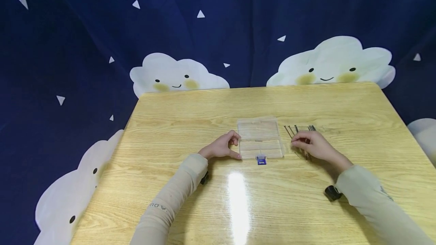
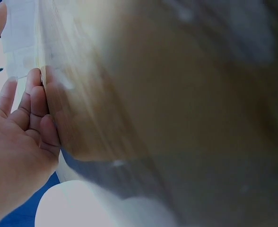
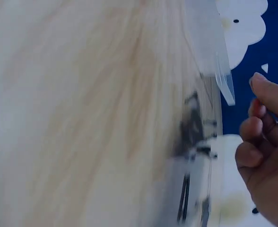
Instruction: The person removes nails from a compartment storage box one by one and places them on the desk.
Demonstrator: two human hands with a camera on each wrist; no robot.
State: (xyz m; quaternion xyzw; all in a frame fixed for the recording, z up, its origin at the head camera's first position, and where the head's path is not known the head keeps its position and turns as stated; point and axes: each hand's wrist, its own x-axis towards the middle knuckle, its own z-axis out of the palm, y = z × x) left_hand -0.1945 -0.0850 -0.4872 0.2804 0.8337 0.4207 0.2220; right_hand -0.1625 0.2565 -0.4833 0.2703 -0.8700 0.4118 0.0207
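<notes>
A clear plastic box [image 1: 260,144] lies on the table with its lid [image 1: 257,127] folded back, and a blue tag [image 1: 261,160] marks its front edge. My left hand [image 1: 225,146] is at the box's left side, thumb by the front corner and fingers bent loosely near the edge. To the right of the box lie several thin dark nails [image 1: 289,129] with flat heads. Over them is my right hand [image 1: 311,144], thumb and forefinger close together and the other fingers curled in the right wrist view. Whether a nail is between those fingertips I cannot tell.
The wooden table [image 1: 170,116] backs onto a dark blue curtain [image 1: 218,18] with white clouds and triangles. More nails [image 1: 311,127] stick out behind the right hand. A black wrist camera [image 1: 333,193] sits below the right sleeve. Glare [image 1: 238,203] brightens the front of the table.
</notes>
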